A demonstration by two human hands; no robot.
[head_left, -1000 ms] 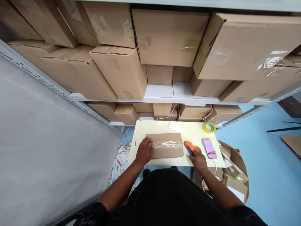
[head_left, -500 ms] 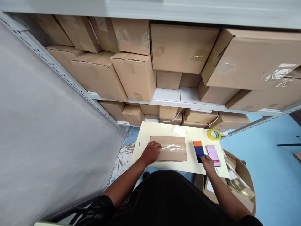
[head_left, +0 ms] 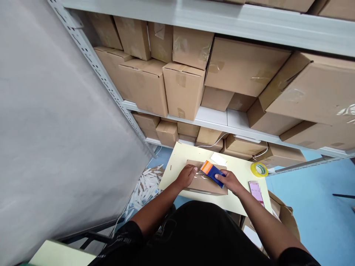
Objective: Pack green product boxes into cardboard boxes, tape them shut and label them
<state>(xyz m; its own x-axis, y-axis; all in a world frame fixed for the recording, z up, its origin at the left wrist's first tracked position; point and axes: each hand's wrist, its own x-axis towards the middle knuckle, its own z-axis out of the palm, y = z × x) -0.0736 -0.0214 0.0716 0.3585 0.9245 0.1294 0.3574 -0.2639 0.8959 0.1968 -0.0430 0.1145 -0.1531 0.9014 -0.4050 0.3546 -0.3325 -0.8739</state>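
A small cardboard box (head_left: pixel 209 187) lies on the pale yellow table, with shiny clear tape across its top. My left hand (head_left: pixel 188 176) grips the box at its left end, fingers bent close together over the top. In my right hand (head_left: pixel 227 180) is a flat blue-and-orange object (head_left: pixel 213 173), pinched at its blue end with the thumb on top. It is held tilted over the box top, its orange end pointing up and left, close to my left fingertips. Whether it touches the tape, I cannot tell.
On the table (head_left: pixel 177 157) are a white card (head_left: pixel 218 159), a yellow tape roll (head_left: pixel 259 169) and a pink-screened phone (head_left: pixel 256 192). Shelves of cardboard boxes (head_left: pixel 184 90) rise behind. White scraps (head_left: pixel 146 184) cover the floor at left; an open carton (head_left: pixel 285 214) stands at right.
My right hand has lifted the blue-and-orange object off the table beside the phone and brought it left over the box. My left hand stays at the box's left end. The view has tilted.
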